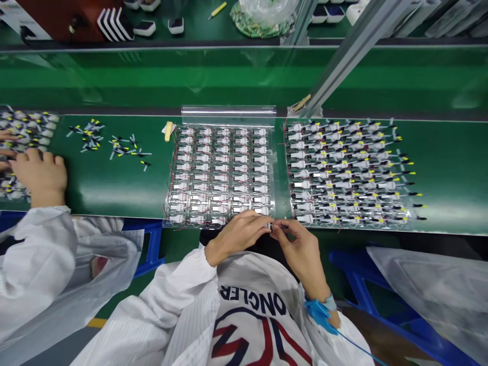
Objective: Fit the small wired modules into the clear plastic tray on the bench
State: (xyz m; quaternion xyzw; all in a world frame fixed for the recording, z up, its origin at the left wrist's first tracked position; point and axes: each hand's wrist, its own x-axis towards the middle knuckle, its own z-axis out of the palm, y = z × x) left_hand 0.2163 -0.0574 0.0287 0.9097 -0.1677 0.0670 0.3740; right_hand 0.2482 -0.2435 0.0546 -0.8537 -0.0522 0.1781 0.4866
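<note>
Left hand (238, 235), right hand (301, 249) pinching small part (270, 226) over bench edge (114, 212), tray (229, 110) beyond

A small white part (269, 225) is pinched between the fingertips of the left hand (238, 236) and the right hand (301, 249), right where the two meet. The fingers hide most of it. Only a pale sliver with a dark end shows, lying roughly level.

The green worktop (114, 188) is carrying a clear tray (229, 112), a second tray (288, 175) just beside it, and scattered loose pieces (89, 136).
</note>
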